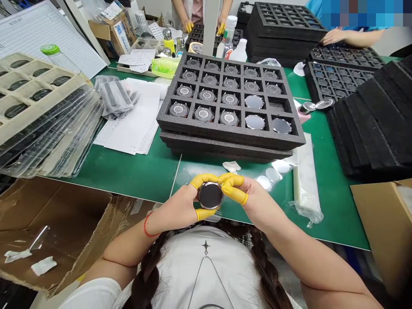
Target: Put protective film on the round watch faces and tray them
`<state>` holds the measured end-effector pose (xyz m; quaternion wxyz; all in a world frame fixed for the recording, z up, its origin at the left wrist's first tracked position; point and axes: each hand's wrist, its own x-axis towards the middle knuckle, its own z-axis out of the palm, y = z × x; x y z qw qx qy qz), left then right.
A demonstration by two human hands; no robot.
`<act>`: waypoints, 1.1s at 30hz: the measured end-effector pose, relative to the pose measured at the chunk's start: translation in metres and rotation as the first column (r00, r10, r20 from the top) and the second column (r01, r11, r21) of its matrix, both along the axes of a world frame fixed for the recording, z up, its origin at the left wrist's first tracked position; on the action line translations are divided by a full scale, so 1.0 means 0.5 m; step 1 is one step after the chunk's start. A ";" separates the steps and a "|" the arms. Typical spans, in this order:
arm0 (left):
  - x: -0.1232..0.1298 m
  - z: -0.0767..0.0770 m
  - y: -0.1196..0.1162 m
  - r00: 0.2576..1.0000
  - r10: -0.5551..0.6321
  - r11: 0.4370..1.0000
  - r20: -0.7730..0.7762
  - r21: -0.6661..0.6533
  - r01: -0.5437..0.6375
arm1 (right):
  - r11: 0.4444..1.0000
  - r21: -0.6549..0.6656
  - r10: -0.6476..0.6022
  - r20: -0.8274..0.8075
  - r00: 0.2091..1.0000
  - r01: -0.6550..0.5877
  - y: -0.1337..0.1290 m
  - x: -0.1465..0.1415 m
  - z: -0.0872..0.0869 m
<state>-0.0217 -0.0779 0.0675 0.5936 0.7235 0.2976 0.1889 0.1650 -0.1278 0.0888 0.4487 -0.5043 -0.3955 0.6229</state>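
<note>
A round watch case (210, 195) with a dark face and silver rim is held up at the table's front edge. My left hand (183, 204), with yellow finger cots, grips it from the left between thumb and fingers. At the case's upper right rim, my right hand (246, 191) has its yellow-capped fingers pinched together; whether anything is between them is too small to tell. Beyond the hands, a black foam tray (225, 131) holds rows of round watch cases, with one compartment at the right bare. Round white film discs (273, 174) lie right of my hands.
Stacked clear trays (61, 133) and papers (131, 120) lie left. Black foam stacks (376, 120) and a wrapped white pack (307, 184) are right. Bottles (229, 38) stand behind the tray. An open cardboard box (64, 214) is lower left. Two other people's hands are at the back.
</note>
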 end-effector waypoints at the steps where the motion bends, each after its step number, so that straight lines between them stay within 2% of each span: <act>1: 0.000 0.000 0.000 1.000 -0.003 1.000 0.003 -0.004 0.003 | 1.000 0.001 0.000 -0.004 1.000 0.000 0.000 0.000 -0.001; 33: -0.002 0.002 0.002 0.997 0.013 0.999 -0.074 0.038 -0.011 | 1.000 -0.012 -0.018 -0.014 1.000 0.018 0.000 -0.002 -0.004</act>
